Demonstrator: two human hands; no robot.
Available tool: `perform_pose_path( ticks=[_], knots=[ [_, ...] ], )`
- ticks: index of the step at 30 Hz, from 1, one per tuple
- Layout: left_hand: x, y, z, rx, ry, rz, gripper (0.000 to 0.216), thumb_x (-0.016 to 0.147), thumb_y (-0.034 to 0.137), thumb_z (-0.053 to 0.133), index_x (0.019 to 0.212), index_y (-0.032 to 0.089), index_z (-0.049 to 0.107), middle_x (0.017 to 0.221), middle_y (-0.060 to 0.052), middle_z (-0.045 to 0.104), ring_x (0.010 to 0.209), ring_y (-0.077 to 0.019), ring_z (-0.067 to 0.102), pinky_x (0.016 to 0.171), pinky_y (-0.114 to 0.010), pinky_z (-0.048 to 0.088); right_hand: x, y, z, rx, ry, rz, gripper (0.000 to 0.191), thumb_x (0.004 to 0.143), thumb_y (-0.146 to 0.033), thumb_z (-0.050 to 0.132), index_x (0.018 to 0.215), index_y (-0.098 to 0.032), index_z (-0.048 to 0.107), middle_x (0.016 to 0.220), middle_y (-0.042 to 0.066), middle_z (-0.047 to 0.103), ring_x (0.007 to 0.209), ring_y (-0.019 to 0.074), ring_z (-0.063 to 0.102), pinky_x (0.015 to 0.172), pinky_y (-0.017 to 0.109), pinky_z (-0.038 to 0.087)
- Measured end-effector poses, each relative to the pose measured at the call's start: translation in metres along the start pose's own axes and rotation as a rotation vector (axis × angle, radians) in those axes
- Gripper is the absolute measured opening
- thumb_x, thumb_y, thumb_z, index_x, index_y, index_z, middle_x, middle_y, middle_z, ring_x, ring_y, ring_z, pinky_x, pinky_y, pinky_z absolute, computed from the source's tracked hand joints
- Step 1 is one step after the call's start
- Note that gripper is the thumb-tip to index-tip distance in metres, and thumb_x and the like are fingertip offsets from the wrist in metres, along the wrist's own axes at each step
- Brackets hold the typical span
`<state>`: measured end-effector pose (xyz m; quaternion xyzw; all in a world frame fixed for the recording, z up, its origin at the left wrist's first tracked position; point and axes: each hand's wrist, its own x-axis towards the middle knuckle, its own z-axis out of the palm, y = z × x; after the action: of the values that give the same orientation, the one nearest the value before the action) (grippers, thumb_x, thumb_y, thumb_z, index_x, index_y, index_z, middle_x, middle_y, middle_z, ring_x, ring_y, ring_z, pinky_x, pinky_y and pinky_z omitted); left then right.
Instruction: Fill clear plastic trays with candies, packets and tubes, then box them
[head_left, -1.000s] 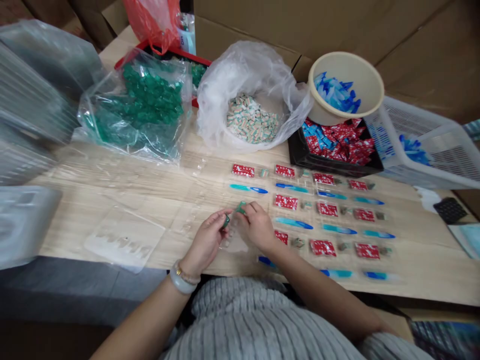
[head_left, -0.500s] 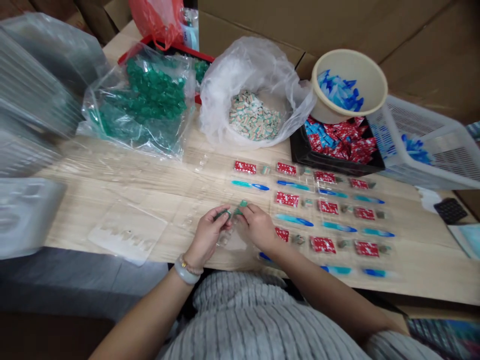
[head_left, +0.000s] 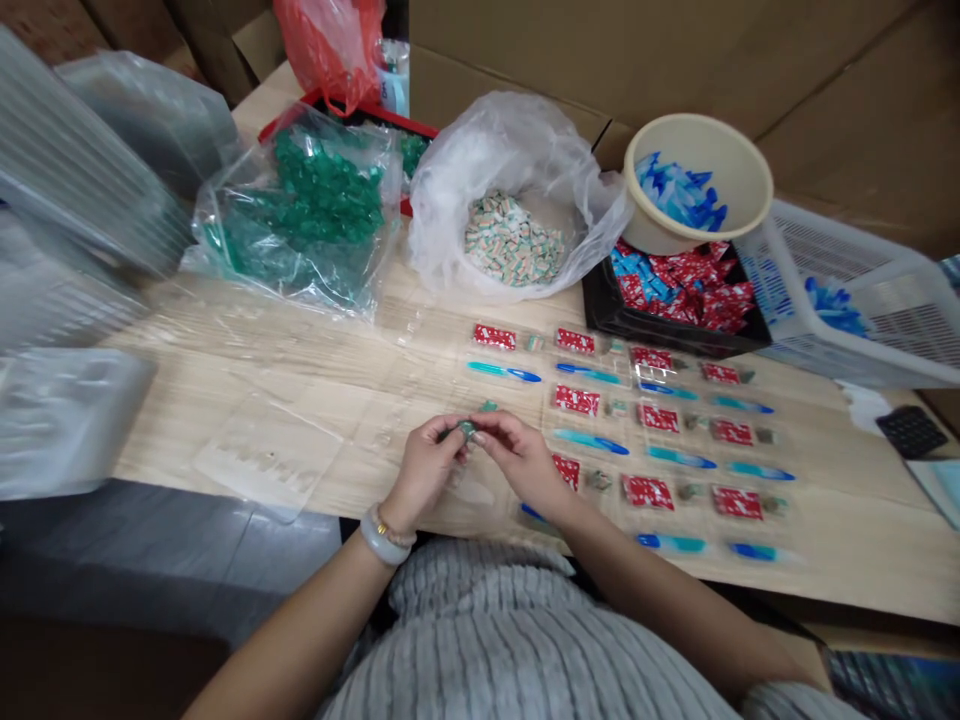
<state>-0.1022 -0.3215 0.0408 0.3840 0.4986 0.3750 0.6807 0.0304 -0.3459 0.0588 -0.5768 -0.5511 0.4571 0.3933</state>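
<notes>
Wooden table [head_left: 225,350] is stretching w/ bags & bins along the back. Left hand [head_left: 424,470] & right hand [head_left: 521,460] are meeting near the front edge, fingertips of both pinching shut on a small green piece [head_left: 468,430], just above a clear blister tray [head_left: 457,480], beside rows of filled packs [head_left: 660,440].

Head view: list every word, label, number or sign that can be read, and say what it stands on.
No text here can be read.
Red packets in the clear trays: white print, too small and blurred.
Bottle beside the red bag: blue label, blurred.
Dark keypad: keys too small.
Small green piece pinched between left hand and right hand: no print visible.
</notes>
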Motion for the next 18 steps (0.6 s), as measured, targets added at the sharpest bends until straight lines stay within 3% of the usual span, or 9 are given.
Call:
perform_pose_path(
  ticks=[4,7,13,18],
  knots=[
    [-0.004,0.005,-0.001,0.283,-0.023,0.236,0.022,0.071,0.014,0.05,0.091,0.017,0.058,0.077,0.0,0.059,0.057,-0.0085,0.053,0.055,-0.02,0.042,0.002,0.006,0.006,0.414,0.028,0.179,0.01,0.07,-0.025,0.062,0.078,-0.02,0.057,0.07,-0.003,0.058,0.064,0.0092,0.055,0.065,0.024,0.045],
    [-0.006,0.011,-0.004,0.399,-0.076,0.297,0.018,0.076,0.016,0.046,0.088,0.017,0.059,0.078,-0.001,0.061,0.056,-0.0087,0.053,0.055,-0.021,0.043,0.001,0.002,0.004,0.592,-0.006,0.262,0.016,0.066,-0.025,0.067,0.078,-0.02,0.058,0.07,-0.003,0.059,0.062,0.0089,0.055,0.065,0.025,0.045],
    [-0.007,0.02,-0.005,0.646,-0.057,0.596,0.022,0.075,0.011,0.048,0.093,0.017,0.06,0.087,-0.005,0.059,0.086,-0.0148,0.053,0.076,-0.027,0.042,-0.001,-0.009,0.001,0.819,-0.021,0.374,0.019,0.061,-0.022,0.07,0.075,-0.019,0.059,0.065,-0.003,0.059,0.057,0.0086,0.054,0.058,0.024,0.043],
    [-0.005,0.02,-0.006,0.692,-0.141,0.63,0.017,0.075,0.009,0.049,0.083,0.017,0.061,0.08,-0.003,0.061,0.078,-0.0134,0.055,0.072,-0.025,0.043,-0.002,-0.006,0.0,0.892,-0.056,0.434,0.016,0.06,-0.021,0.071,0.07,-0.018,0.059,0.066,-0.003,0.059,0.062,0.0093,0.056,0.062,0.025,0.044]
  ],
)
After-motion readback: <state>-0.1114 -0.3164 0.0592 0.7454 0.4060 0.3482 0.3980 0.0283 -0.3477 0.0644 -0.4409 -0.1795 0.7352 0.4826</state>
